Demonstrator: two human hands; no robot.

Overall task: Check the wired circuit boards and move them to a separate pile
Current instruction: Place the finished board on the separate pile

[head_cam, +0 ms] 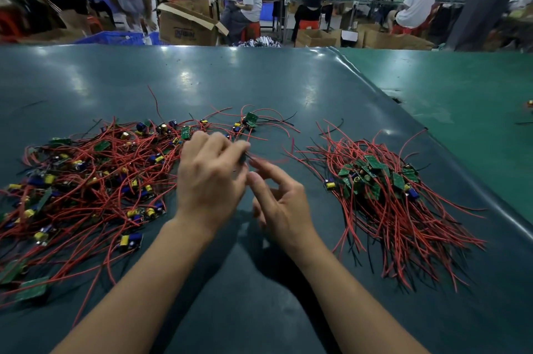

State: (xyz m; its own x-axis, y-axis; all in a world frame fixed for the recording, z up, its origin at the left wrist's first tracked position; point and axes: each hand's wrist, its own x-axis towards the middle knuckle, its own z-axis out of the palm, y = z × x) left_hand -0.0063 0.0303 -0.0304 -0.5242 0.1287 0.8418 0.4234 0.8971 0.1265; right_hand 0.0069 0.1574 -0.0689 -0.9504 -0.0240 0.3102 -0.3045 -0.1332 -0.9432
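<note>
1. at the left of the frame lies the unsorted heap [86, 180]: small green circuit boards with yellow and blue parts, tangled in long red wires and a few black ones, spread loosely over the dark green table mat [259, 79]. a few stragglers [248, 121] sit at its upper right edge, just above the hands.
2. left of centre, the left hand [210, 177] has its fingers curled, and its fingertips pinch something small and dark; motion blur hides whether that is a board or only its wire ends.
3. just right of it, the right hand [284, 209] has loosely bent fingers reaching toward the same pinched piece; i cannot tell whether it touches it or grips anything.
4. at the right of the frame lies the checked pile [383, 195]: boards clustered together with their wires fanned mostly one way, toward the lower right, far tidier than the heap.
5. risk, as i judge it: the red leads in the heap are so interlaced that lifting one board could drag neighbours along, or strain a solder joint if the pull comes on the wire.
6. another risk: a trailing wire could snag the tidy pile on the way across and scatter it, mixing checked with unchecked.
</note>
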